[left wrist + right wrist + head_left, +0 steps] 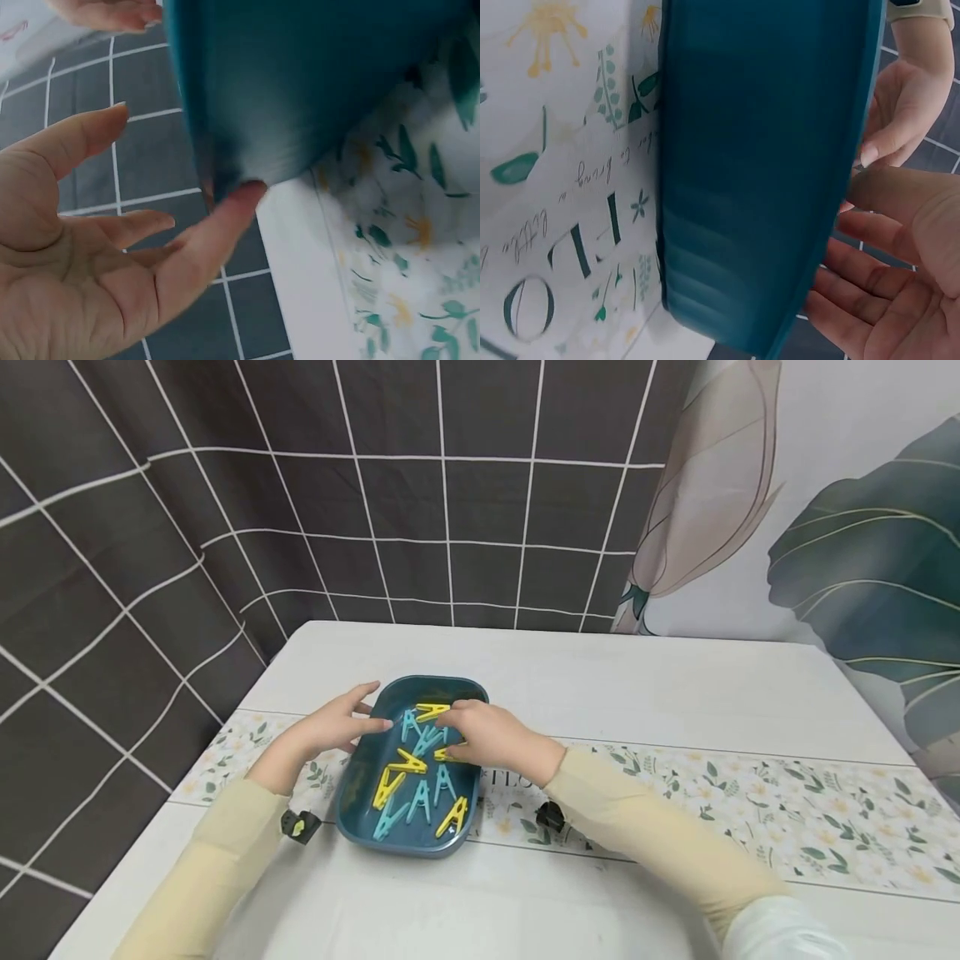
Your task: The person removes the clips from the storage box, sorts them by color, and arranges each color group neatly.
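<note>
Handling so far: we judge it to be under way, with the right hand reaching down among the clips in the blue-green bin.
Done: every clip we can make out lies inside the bin's walls; we see none lifted past the rim, so we cannot count any as finished.
Left: most of the clips lie loose with no hand on them; how many more call for handling, we cannot judge.
Yellow clips: we count five, one at the far end by the right fingertips, one partly hidden beside the right thumb, two near the middle and left, one toward the near right corner.
Teal clips: we count at least five, scattered between the yellow ones; the far group overlaps, so more may hide there.
Bin: we see one undivided hollow, both colours mixed on its floor, standing on the white tablecloth across the floral band.
Left hand: fingers spread apart at the bin's left side, the thumb reaching over the rim; it clamps no clip.
Right hand grip: thumb and forefinger look apart from above, but the rim hides the tips in the right wrist view; whether they pinch a clip, we cannot tell.
</note>
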Motion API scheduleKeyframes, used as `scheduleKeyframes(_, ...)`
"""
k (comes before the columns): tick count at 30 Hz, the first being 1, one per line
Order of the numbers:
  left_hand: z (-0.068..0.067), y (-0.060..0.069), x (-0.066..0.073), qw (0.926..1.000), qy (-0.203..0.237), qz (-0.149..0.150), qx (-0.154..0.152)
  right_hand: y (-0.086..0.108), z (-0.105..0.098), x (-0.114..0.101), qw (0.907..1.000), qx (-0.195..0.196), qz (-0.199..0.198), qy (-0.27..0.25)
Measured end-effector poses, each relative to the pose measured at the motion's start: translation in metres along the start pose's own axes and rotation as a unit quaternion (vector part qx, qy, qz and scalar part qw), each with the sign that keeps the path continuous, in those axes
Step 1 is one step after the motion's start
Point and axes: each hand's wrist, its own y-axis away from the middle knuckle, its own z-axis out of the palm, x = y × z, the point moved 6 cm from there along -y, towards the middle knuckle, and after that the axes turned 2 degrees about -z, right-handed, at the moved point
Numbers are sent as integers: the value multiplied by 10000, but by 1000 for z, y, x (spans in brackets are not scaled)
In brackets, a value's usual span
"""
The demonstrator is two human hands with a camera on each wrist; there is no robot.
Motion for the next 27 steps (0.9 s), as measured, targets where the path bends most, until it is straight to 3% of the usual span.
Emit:
scheduleKeyframes(10,-2,1,-18,9977,565,161,-326,-12,20,4,9988,-462,120,119)
scheduleKeyframes(27,-6,-4,-37,9920,1075,292,-596,-30,41,3,9933,-723,175,884)
